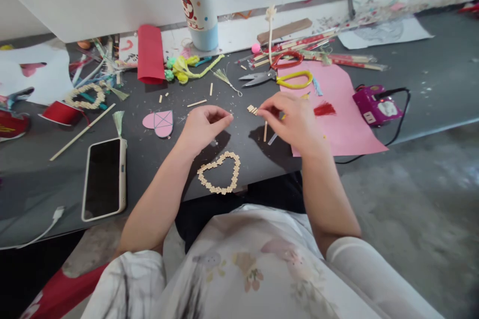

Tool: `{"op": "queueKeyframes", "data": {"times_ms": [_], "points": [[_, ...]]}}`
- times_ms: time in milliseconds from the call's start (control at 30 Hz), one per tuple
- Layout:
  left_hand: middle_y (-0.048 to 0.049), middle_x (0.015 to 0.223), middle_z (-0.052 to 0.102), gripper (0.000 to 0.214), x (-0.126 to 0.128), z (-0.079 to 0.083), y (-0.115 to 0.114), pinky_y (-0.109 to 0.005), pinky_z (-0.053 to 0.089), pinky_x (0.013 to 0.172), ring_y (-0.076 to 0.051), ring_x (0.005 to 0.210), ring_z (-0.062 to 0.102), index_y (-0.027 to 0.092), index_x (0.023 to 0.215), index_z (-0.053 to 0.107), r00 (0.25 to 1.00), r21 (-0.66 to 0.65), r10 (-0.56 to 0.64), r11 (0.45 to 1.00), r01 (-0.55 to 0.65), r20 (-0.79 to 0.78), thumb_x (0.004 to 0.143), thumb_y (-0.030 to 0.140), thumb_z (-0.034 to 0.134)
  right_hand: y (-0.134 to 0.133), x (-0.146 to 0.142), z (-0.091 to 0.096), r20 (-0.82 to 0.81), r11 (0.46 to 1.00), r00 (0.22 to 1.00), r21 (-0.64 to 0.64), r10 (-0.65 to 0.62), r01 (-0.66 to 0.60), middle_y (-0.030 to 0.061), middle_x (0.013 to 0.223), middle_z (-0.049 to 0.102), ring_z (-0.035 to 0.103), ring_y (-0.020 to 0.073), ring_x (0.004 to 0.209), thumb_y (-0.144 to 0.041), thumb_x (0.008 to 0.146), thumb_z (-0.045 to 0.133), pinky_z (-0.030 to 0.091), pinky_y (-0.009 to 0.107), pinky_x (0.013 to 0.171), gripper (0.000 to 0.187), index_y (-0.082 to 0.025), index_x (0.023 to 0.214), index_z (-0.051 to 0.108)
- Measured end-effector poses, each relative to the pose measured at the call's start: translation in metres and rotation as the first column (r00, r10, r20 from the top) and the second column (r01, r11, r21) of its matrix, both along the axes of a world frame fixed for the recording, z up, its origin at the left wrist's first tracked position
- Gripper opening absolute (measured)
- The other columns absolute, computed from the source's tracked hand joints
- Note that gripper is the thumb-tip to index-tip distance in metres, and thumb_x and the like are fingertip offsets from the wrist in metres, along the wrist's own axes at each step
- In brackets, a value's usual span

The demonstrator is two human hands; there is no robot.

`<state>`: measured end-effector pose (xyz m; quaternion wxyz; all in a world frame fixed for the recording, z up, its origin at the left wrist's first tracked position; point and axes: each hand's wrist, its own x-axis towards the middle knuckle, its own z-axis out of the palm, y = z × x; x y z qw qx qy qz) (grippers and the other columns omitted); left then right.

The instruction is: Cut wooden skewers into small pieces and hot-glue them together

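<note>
My left hand (207,127) hovers over the dark tabletop, thumb and forefinger pinched together; whatever is between them is too small to make out. Across from it, my right hand (295,119) has its fingertips closed at a small cluster of cut wooden stick pieces (252,109). A heart-shaped outline of little wooden pieces (236,179) lies near the table edge, below and between both hands. Left of my left hand is a pink paper heart (159,122) with crossed lines on it. Short wooden sticks (197,103) are scattered beyond the hands.
Scissors (277,77) with red and yellow handles lie partly on pink paper (337,129). A purple power adapter (376,104) stands at the right with its black cable. A phone (105,179) lies at the left. At the back stand a bottle (198,7) and a red paper piece (150,54).
</note>
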<state>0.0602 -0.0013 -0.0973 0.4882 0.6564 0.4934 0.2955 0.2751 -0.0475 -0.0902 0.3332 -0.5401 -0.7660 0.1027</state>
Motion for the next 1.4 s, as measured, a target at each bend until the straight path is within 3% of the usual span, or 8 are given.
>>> {"op": "queueKeyframes", "data": {"times_ms": [133,300,500,733,933,1133,1300,1400], "points": [[-0.0006,0.07,0.066,0.018,-0.002,0.0,0.002,-0.023,0.043,0.058,-0.009,0.059,0.054,0.017,0.077,0.068,0.993,0.095,0.058,0.994,-0.049,-0.102,0.072,0.035,0.067,0.014,0.018,0.007,0.231,0.99,0.968,-0.073,-0.101,0.121,0.0074,0.082,0.064,0.057,0.0225,0.078,-0.025,0.085,0.053,0.042,0.036,0.067,0.012,-0.021,0.082,0.064],[-0.0014,0.071,0.066,0.019,-0.002,0.0,0.002,-0.023,0.041,0.057,-0.01,0.06,0.054,0.016,0.078,0.068,0.988,0.126,0.048,0.992,-0.03,-0.146,0.073,0.035,0.066,0.029,0.011,-0.002,0.453,0.959,0.881,-0.166,-0.134,0.231,0.0102,0.078,0.066,0.057,0.0241,0.07,-0.02,0.076,0.06,0.039,0.036,0.061,0.008,-0.018,0.076,0.067],[-0.0016,0.07,0.066,0.022,-0.002,-0.003,0.003,-0.024,0.039,0.056,-0.011,0.06,0.053,0.017,0.08,0.069,0.986,0.134,0.027,0.991,-0.005,-0.162,0.073,0.037,0.064,0.037,-0.002,-0.018,0.494,0.967,0.857,-0.112,-0.145,0.229,0.012,0.073,0.065,0.058,0.0242,0.069,-0.029,0.077,0.062,0.042,0.037,0.062,0.016,-0.015,0.071,0.067],[-0.0008,0.067,0.065,0.021,-0.002,0.001,0.0,-0.023,0.038,0.056,-0.01,0.058,0.051,0.017,0.079,0.069,0.975,0.181,0.027,0.983,0.014,-0.221,0.075,0.036,0.061,0.039,-0.01,-0.014,0.554,0.949,0.823,-0.176,-0.124,0.261,0.0166,0.079,0.066,0.061,0.029,0.074,-0.022,0.08,0.058,0.043,0.039,0.063,0.015,-0.013,0.075,0.068],[-0.0006,0.066,0.064,0.02,-0.002,0.001,0.0,-0.023,0.037,0.054,-0.01,0.057,0.052,0.017,0.078,0.069,0.977,0.191,0.022,0.981,0.02,-0.214,0.075,0.035,0.061,0.041,-0.011,-0.021,0.431,0.956,0.886,-0.148,-0.169,0.254,0.0131,0.07,0.064,0.059,0.0273,0.073,-0.017,0.075,0.06,0.044,0.041,0.067,0.01,-0.016,0.067,0.066],[-0.0011,0.069,0.065,0.02,-0.002,-0.001,0.001,-0.024,0.039,0.057,-0.011,0.059,0.053,0.017,0.078,0.069,0.983,0.186,0.027,0.982,0.008,-0.184,0.075,0.036,0.062,0.039,-0.008,-0.021,0.415,0.966,0.896,-0.123,-0.157,0.226,0.0117,0.073,0.065,0.057,0.0238,0.067,-0.015,0.073,0.058,0.042,0.038,0.061,0.008,-0.017,0.071,0.065],[-0.0008,0.07,0.064,0.022,-0.001,-0.002,0.004,-0.025,0.043,0.058,-0.01,0.058,0.052,0.017,0.079,0.067,0.997,0.021,0.055,0.998,-0.056,0.047,0.073,0.038,0.067,0.033,-0.01,-0.007,0.061,0.99,0.996,-0.122,-0.068,0.075,0.0049,0.075,0.066,0.057,0.0177,0.069,-0.021,0.076,0.058,0.046,0.033,0.064,0.007,-0.018,0.078,0.064],[-0.001,0.071,0.064,0.024,-0.001,-0.001,0.004,-0.025,0.044,0.057,-0.009,0.057,0.052,0.016,0.08,0.066,0.983,-0.058,0.054,0.997,-0.045,0.175,0.072,0.038,0.07,0.031,-0.021,0.0,-0.193,0.984,0.981,-0.172,0.013,-0.047,0.0027,0.077,0.066,0.059,0.0142,0.068,-0.024,0.079,0.057,0.048,0.029,0.064,0.01,-0.017,0.083,0.064]]}}
